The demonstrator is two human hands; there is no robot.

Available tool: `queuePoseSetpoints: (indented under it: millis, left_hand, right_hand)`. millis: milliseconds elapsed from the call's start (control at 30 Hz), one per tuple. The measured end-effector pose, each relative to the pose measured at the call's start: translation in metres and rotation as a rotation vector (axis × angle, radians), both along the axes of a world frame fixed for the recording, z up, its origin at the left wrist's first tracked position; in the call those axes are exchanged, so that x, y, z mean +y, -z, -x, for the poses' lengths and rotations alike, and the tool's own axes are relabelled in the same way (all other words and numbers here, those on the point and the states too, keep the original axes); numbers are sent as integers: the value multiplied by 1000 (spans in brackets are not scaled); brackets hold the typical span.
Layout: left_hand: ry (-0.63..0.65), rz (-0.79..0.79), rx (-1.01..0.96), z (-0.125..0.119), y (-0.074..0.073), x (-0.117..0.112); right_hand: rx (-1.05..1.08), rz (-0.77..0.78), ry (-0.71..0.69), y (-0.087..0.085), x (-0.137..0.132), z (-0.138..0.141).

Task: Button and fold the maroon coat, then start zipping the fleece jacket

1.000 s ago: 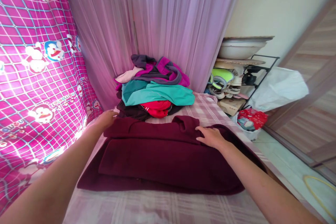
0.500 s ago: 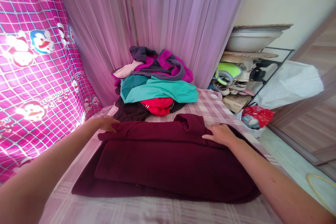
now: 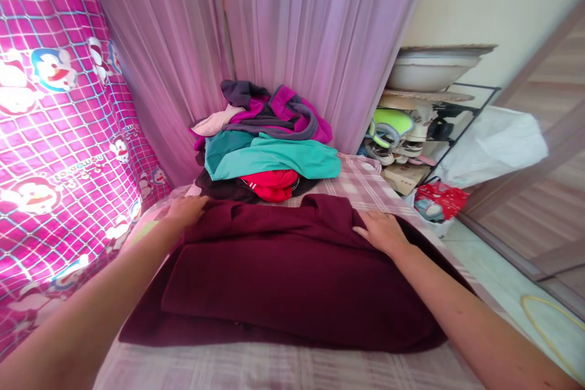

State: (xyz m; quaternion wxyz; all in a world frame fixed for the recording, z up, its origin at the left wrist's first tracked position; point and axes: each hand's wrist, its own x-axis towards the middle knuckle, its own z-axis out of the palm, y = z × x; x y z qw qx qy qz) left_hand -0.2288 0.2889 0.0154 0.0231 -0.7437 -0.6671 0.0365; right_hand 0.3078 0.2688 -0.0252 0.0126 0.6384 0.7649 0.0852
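A maroon garment (image 3: 283,292), perhaps a coat, lies folded in layers across the bed. At its far left corner, my left hand (image 3: 188,212) has its fingers curled over the edge of the cloth. My right hand (image 3: 381,231) grips the far edge at the right, thumb on the near side and fingertips partly hidden behind the fabric. Between the hands, a raised collar-like fold stands up nearer the right one. Just beyond is a heap of clothes, with a teal garment (image 3: 278,158), a red one (image 3: 269,184) and a purple-and-grey one (image 3: 297,119).
The bed has a checked pink sheet (image 3: 361,180). Purple curtains (image 3: 274,24) hang behind the heap, and a bright pink patterned curtain (image 3: 59,152) at the left. A shoe rack with a basin (image 3: 434,70) on top stands at the right, beside white (image 3: 498,146) and red bags (image 3: 441,198).
The far strip of the maroon garment has lifted and bunched slightly, with both hands holding its edge. My left hand has moved slightly up. The view has shifted a little to the right.
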Motion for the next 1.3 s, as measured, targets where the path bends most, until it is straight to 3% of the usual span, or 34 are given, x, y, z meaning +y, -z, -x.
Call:
queuePoseSetpoints:
  millis: [100, 167, 267, 333, 433, 567, 733, 833, 933, 1000, 1100, 1167, 1300]
  left_hand:
    - [25, -113, -13, -9, 9, -10]
    - [135, -128, -101, -14, 9, -19]
    - [294, 8, -154, -20, 8, -32]
    - [324, 81, -137, -23, 11, -38]
    - [272, 97, -164, -25, 16, -49]
    - [213, -9, -229, -27, 13, -72]
    - [173, 109, -169, -28, 16, -104]
    - [198, 95, -177, -28, 20, -116]
    - [262, 109, -241, -21, 11, -126]
    - [273, 201, -290, -12, -1, -133]
    - [265, 382, -347, 1, -19, -138]
    - [226, 461, -307, 2, -23, -137]
    - [71, 474, -69, -20, -7, -124]
  right_hand:
    - [9, -44, 0, -3, -3, 6]
    - [50, -118, -34, -11, -7, 9]
    - [150, -162, -193, -22, -14, 23]
    - [200, -121, -316, -25, -21, 39]
    - [198, 7, -422, -25, -35, 61]
    - [168, 164, -414, -19, -53, 66]
    - [161, 162, -310, -6, -68, 51]
    - [162, 162, -258, -2, -77, 47]
    - [237, 176, -288, -8, -89, 42]
    - [338, 202, -341, -17, -96, 37]
    - [441, 269, -367, -29, -101, 31]
    - [424, 277, -340, -29, -99, 31]
    - [257, 147, -325, -5, -94, 43]
